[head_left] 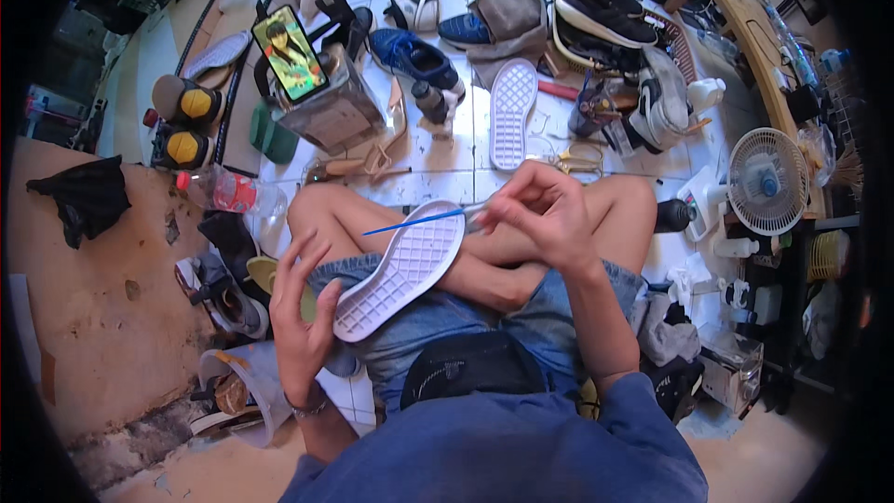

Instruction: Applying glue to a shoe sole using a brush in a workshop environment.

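Observation:
A white shoe sole [410, 261] lies across my lap, its gridded inner side facing up. My left hand [303, 312] is beside the heel end with fingers spread, and its thumb is close to the sole's edge. Above the toe end my right hand [545, 224] is closed in a pinch on a thin blue stick [410, 223], which points left across the sole. A small greyish part shows where the stick meets my fingers; what it is cannot be made out. Another white sole [514, 116] lies on the tiles beyond my legs.
A lit phone [291, 53] leans on a box [335, 112]. Blue shoes [410, 58], black shoes [605, 9] and scissors [579, 160] lie ahead. At left are a plastic bottle [233, 191] and tipped bucket [265, 382]; at right, a fan [766, 182] and wooden bench [745, 28].

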Available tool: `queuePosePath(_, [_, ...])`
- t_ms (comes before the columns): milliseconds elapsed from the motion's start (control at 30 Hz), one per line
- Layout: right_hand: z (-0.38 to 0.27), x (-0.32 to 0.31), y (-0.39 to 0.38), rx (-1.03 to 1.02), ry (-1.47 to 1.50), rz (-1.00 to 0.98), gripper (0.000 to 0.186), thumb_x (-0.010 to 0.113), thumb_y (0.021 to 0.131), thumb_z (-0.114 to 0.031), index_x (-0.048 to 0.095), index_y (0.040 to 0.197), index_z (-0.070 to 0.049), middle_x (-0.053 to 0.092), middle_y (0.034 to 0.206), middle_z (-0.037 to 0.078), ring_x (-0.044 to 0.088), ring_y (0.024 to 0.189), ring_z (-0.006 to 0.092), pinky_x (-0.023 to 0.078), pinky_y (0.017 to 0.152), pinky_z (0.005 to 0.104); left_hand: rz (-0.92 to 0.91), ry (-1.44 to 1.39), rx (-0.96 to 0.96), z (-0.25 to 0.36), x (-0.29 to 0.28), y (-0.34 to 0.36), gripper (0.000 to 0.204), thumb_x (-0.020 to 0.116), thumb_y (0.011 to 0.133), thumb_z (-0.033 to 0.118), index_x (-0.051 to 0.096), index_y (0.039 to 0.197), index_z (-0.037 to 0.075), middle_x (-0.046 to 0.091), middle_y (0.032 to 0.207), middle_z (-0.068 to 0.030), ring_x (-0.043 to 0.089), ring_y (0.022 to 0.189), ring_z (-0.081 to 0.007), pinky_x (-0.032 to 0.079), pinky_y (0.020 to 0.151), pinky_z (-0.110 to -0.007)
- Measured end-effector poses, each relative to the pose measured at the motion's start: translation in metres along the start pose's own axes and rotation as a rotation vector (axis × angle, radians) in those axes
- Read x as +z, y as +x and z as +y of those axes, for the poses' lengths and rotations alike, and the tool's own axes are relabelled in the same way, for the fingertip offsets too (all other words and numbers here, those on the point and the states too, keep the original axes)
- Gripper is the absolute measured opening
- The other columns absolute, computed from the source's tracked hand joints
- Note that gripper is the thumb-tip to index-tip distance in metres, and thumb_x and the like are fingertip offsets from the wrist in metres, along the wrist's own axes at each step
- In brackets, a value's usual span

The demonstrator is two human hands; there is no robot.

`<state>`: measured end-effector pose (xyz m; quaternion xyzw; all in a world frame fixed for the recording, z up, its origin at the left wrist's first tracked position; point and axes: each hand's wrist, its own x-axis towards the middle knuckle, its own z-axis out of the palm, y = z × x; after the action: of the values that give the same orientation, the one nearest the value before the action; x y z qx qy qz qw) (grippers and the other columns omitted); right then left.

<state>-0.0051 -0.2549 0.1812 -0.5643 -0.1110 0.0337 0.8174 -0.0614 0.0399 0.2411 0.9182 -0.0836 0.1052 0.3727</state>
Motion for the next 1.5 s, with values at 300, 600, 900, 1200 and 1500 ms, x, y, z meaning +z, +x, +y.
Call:
queuePosePath(300, [-0.009,0.027,-0.035,0.220,-0.091,-0.078,0.018,0.070,0.093,-0.011,0.059,0.097,0.002,0.063,0.085,0.002,0.060,0.077,0.0060,0.050,0.069,0.0206,-0.426,-0.054,0.370,0.038,0.044,0.034,0.026,0.070,0.086,0.010,0.068,0.112,0.008,0.062,0.077,-0.0102,0.062,0.066,-0.0264,0.047,0.056,-0.037])
queuePosePath(600, [-0.010,0.021,-0.039,0.398,0.006,-0.182,0.016,0.070,0.093,-0.011,0.058,0.094,-0.001,0.061,0.084,0.000,0.060,0.076,0.0056,0.048,0.067,0.0201,-0.510,-0.040,0.354,0.035,0.046,0.026,0.026,0.071,0.085,0.013,0.068,0.111,0.010,0.065,0.078,-0.0077,0.063,0.065,-0.0251,0.048,0.055,-0.037])
queuePosePath(900, [0.004,0.014,-0.039,0.448,0.091,-0.243,0.016,0.071,0.091,-0.009,0.057,0.090,-0.001,0.060,0.083,0.000,0.060,0.075,0.0058,0.048,0.065,0.0192,-0.612,-0.045,0.293,0.038,0.044,0.029,0.038,0.069,0.081,-0.002,0.069,0.118,0.006,0.067,0.076,-0.0112,0.067,0.068,-0.0241,0.050,0.060,-0.034])
queuePosePath(1200, [0.002,-0.009,-0.043,0.278,0.187,-0.054,0.013,0.071,0.087,-0.002,0.058,0.088,0.002,0.068,0.080,0.011,0.068,0.071,0.0154,0.056,0.064,0.0257,-0.598,-0.143,0.268,0.033,0.039,0.030,0.035,0.071,0.083,0.005,0.068,0.117,0.006,0.069,0.083,-0.0127,0.067,0.069,-0.0269,0.051,0.060,-0.036])
queuePosePath(1500, [-0.014,0.011,-0.042,-0.252,-0.452,-0.191,0.039,0.084,0.074,-0.007,0.070,0.110,0.000,0.069,0.091,0.007,0.066,0.084,0.0176,0.052,0.071,0.0299,-0.656,-0.221,0.214,0.033,0.036,0.026,0.037,0.068,0.083,0.001,0.067,0.120,0.005,0.071,0.087,-0.0141,0.070,0.073,-0.0275,0.054,0.064,-0.035])
